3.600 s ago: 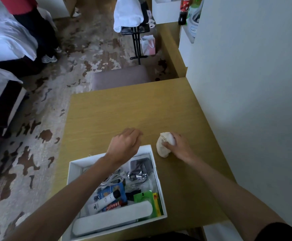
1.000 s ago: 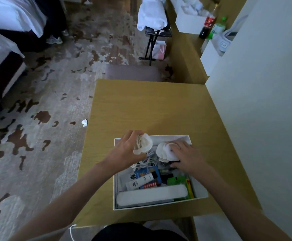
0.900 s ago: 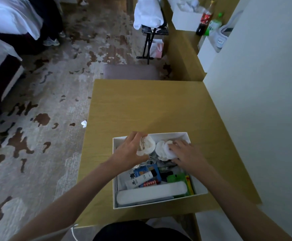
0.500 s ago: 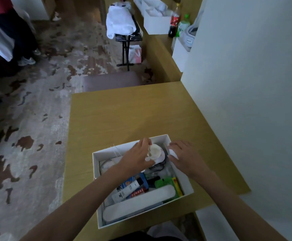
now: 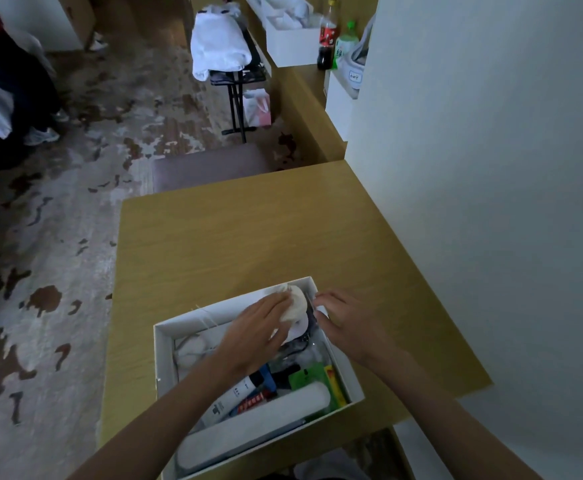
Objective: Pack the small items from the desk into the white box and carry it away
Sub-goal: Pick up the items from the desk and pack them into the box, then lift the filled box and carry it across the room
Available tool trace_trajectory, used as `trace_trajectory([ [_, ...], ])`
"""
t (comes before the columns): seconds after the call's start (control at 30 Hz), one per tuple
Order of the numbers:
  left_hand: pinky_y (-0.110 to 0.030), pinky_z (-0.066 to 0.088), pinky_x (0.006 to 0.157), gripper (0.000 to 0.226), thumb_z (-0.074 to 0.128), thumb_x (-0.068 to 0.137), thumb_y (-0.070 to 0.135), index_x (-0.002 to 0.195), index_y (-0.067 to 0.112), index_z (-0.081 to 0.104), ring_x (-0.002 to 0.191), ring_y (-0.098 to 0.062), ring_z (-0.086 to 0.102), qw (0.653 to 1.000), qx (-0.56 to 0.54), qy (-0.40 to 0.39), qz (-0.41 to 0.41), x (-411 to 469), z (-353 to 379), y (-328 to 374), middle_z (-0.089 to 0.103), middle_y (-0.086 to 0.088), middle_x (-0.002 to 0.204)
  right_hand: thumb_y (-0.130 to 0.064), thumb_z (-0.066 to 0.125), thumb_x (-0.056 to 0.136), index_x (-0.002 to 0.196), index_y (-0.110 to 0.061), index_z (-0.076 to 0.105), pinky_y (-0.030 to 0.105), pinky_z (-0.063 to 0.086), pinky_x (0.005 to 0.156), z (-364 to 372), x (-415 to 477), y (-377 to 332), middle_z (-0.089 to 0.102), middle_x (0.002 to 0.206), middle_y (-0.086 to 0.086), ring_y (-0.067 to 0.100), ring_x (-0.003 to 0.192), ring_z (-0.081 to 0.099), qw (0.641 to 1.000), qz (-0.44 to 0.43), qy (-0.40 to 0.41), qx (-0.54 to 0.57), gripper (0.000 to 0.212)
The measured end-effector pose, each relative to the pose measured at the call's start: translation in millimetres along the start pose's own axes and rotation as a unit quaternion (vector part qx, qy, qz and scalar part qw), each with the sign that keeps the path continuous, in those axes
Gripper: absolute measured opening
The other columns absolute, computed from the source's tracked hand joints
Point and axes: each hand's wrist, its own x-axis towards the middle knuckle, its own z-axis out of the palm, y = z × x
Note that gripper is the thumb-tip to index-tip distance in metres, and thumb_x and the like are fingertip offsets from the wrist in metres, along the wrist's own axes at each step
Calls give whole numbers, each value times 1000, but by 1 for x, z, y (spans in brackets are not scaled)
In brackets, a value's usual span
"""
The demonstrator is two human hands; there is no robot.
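Both hands meet the white box (image 5: 164, 368): our left hand (image 5: 257, 332), fingers together, presses a cloth bundle (image 5: 295, 305) far right; our right hand (image 5: 350, 323), fingers parted, touches its rim.

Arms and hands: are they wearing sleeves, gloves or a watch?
No. The left forearm and right forearm are bare to the picture's edge; no sleeve shows. The left hand and right hand wear no gloves, and no watch or ring shows.

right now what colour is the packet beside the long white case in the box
The packet is green, clearest in the head view.
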Motion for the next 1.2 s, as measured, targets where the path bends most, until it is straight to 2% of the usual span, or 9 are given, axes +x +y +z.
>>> trace_trajectory([
  [0.2, -34, 1, 120, 63, 20, 98, 52, 152, 20, 10, 147, -13, -9, 990, 61, -125, 18, 4, 25, -9, -3, 2, 159, -31, 46, 95, 112, -21, 63, 19, 43, 83, 12, 8, 13, 58, 112, -10, -1, 98, 49, 995, 36, -30, 82, 26],
  [0.3, -37, -6, 117, 65, 20, 97, 55, 152, 20, 11, 147, -17, -11, 985, 110, -128, 26, 8, 33, -11, -1, 0, 160, -34, 46, 97, 118, -27, 59, 17, 46, 84, 18, 11, 16, 54, 112, -17, -3, 100, 52, 993, 44, -19, 111, 26],
  [0.53, -46, 11, 120, 64, 24, 98, 52, 149, 16, 19, 148, -24, 3, 981, 145, -127, 0, 11, 49, -4, 13, -7, 160, -31, 51, 97, 128, -35, 51, 20, 55, 79, 34, 20, 21, 51, 114, -17, -2, 101, 56, 970, 108, 45, 212, 31],
  [0.7, -33, 0, 120, 77, 34, 90, 61, 151, 24, 7, 145, -7, -9, 991, 26, -134, -14, 14, 25, -7, -2, 11, 157, -37, 48, 98, 126, -39, 49, 22, 54, 77, 40, 31, 21, 51, 111, -20, -3, 97, 57, 968, 135, 40, 206, 28],
  [0.8, -32, 26, 113, 75, 46, 86, 56, 149, 27, 17, 142, -11, 25, 993, -40, -96, -58, 7, -1, -2, 24, 7, 156, -33, 47, 98, 129, -32, 50, 28, 56, 79, 40, 39, 20, 51, 118, -14, 5, 102, 58, 967, 146, 25, 208, 31],
  [0.87, -30, 38, 103, 66, 44, 86, 51, 145, 32, 22, 130, -11, 43, 992, -57, -45, -98, 1, -16, 4, 40, 7, 149, -30, 47, 98, 130, -33, 48, 20, 56, 71, 39, 42, 18, 50, 118, -13, 5, 101, 58, 965, 147, 13, 217, 32],
  [1.03, -30, 53, 65, 41, 45, 89, 37, 129, 31, 39, 92, -6, 60, 951, -70, 172, -248, -41, -45, 3, 59, 10, 119, -26, 50, 96, 133, -32, 48, 8, 40, 84, 40, 46, 16, 50, 124, -16, -12, 108, 45, 967, 131, 9, 218, 37],
  [1.1, -32, 50, 67, 50, 59, 86, 27, 131, 22, 40, 96, -18, 58, 920, -21, 215, -328, -72, -48, -10, 56, -3, 121, -20, 49, 96, 137, -32, 45, 2, 35, 82, 43, 43, 16, 48, 127, -17, -22, 110, 40, 963, 129, -3, 238, 43],
  [1.2, -48, 47, 88, 74, 72, 78, 21, 138, 11, 31, 121, -35, 44, 876, 19, 182, -446, -115, -44, -26, 42, -16, 134, -12, 44, 97, 145, -37, 34, 15, 30, 98, 48, 37, 19, 40, 134, -19, -15, 119, 37, 951, 152, -29, 268, 55],
])
